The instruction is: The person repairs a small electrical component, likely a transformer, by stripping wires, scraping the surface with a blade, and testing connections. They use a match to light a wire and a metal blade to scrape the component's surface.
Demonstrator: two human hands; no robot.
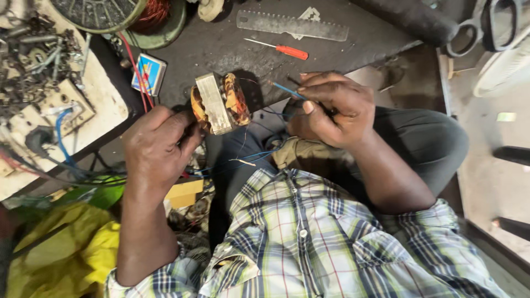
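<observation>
motor stator (220, 103) with copper windings sits between your hands, just above your lap and at the edge of the dark counter (221, 44). your left hand (157, 146) has its grip closed on the stator's near side. your right hand (326, 107) is pinched shut on a blue wire (287, 90) running off the windings. risk as i see it: pull that lead too hard and it could snap at the coil or scrape the enamel. red screwdriver (284, 51) and clear ruler (292, 25) lie further back.
</observation>
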